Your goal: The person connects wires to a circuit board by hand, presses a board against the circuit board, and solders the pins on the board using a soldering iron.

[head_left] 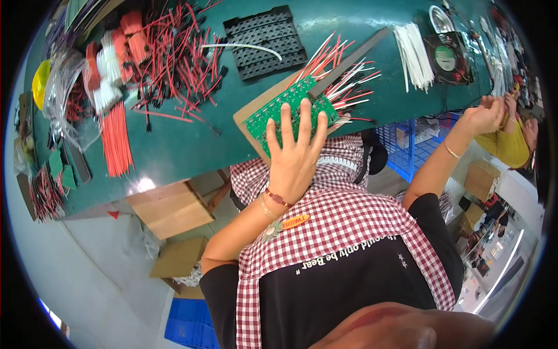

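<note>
My left hand [295, 145] lies with its fingers spread and flat on a green circuit board [276, 109]. Under the board is a piece of brown cardboard [246, 125]. Red and white wires [351, 87] fan out from the board's far side. A long dark grey bar [354, 58] lies across the wires, its near end over the board's edge. Out to the right, beyond the table's near edge, my right hand [486, 116] is raised with its fingers curled together. Whatever those fingers hold, if anything, is too small to tell.
A large heap of red and black wires [174, 52] covers the table's left side, beside red wire bundles [116, 139]. A black perforated tray [264, 43] sits at the back. White tubes [414, 57] lie near a black fan [447, 57]. A co-worker in yellow [505, 145] is at far right.
</note>
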`<state>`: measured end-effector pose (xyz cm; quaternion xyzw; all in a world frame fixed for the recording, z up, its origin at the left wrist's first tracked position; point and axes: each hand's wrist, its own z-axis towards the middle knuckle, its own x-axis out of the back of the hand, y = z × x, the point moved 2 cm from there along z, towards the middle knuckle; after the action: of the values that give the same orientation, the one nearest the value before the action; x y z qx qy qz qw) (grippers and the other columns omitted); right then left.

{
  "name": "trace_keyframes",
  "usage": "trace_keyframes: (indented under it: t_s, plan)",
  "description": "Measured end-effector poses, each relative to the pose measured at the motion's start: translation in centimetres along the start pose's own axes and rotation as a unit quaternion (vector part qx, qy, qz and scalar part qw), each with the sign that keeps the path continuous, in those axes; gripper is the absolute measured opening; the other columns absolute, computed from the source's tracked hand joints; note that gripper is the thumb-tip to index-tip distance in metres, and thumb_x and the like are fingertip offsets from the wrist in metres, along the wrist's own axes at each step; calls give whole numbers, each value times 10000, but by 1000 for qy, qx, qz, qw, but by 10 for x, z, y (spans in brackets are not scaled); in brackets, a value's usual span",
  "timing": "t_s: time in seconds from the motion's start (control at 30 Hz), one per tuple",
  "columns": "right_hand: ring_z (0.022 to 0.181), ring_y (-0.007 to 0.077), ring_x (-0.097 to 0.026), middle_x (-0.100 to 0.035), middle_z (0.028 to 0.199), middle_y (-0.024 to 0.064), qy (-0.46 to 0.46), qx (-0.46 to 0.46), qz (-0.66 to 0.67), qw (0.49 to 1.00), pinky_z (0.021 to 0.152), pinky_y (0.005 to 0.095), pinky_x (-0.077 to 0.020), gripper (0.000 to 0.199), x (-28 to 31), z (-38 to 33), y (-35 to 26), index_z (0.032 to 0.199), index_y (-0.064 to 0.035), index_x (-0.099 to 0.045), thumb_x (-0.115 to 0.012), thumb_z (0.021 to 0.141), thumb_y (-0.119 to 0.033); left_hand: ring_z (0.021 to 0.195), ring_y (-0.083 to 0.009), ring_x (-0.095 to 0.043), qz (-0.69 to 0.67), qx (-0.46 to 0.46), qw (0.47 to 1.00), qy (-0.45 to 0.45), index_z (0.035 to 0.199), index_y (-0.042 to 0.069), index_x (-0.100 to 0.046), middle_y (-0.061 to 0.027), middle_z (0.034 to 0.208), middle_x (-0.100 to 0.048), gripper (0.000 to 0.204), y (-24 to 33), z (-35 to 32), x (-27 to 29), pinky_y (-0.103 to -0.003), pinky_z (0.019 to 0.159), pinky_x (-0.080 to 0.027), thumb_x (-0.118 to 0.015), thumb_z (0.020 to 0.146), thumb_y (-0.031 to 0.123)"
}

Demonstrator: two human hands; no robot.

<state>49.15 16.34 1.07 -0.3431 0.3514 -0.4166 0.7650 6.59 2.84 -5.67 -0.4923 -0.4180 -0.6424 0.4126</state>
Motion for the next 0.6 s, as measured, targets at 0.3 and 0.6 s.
trace_keyframes:
  t_s: [0.3,0.6]
  plan:
    - [840,281,-581,-567,1040,172,-82,-505,95,854,735,392,-494,502,1,117,172,1178,39,-459,-738,842,-209,1267,-381,-409,-37,-3,999,-30,1341,184,-510,-129,1238,-469,608,0,-1,8,-526,1023,-346,-647,754,108]
    - [620,164,-442,-501,717,73,-150,-437,314,829,595,320,-380,163,-14,205,233,836,-21,-478,-625,777,15,1235,-360,-447,-48,-12,999,-3,1319,187,-517,-104,1194,-501,551,-16,3,5,-508,980,-392,-614,781,125]
